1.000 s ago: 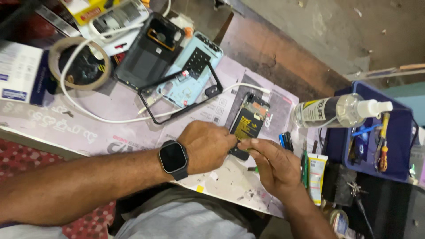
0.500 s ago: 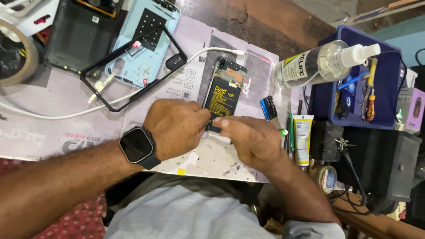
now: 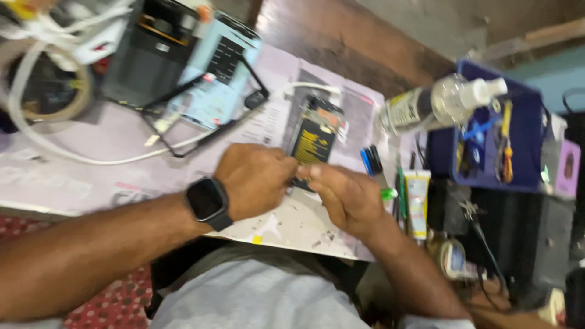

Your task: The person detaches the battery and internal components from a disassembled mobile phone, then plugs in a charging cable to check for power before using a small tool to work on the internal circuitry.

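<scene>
Head view: vs half a sec ago the whole scene sits lower and further right in frame, and it's blurrier; the hands themselves keep the same grip at the near end of the opened phone [image 3: 315,140], which hasn't left its spot on the paper. Vs a full sec ago the hands have closed in on each other and now meet.

Nearest: grey shirt at bottom edge, both forearms coming in over it. Left hand [image 3: 255,180], smartwatch [image 3: 207,202] on the wrist w/ dark screen up, comes from the left, knuckles up, fingers curled tight and pinched at the phone's near end. Right hand [image 3: 342,194] comes from lower right, palm down, fingers bent, thumb and forefinger pressed to the same end, touching the left fingertips. Can't tell if something small is held betw. them; too blurred.

Phone lies back-open, yellow-and-black battery showing, on the pale printed paper sheet [image 3: 286,222] covering the bench, long axis running away from the person.

Just right of the hands: blue pen-like tool [image 3: 367,161], small white tube [image 3: 418,201]. Further right: clear spray bottle [image 3: 436,105] lying tilted over a blue tray [image 3: 529,143] w/ screwdrivers. Far left: light-blue phone back [image 3: 214,82] w/ black frame, white cable [image 3: 73,157], tape roll [image 3: 42,85].
</scene>
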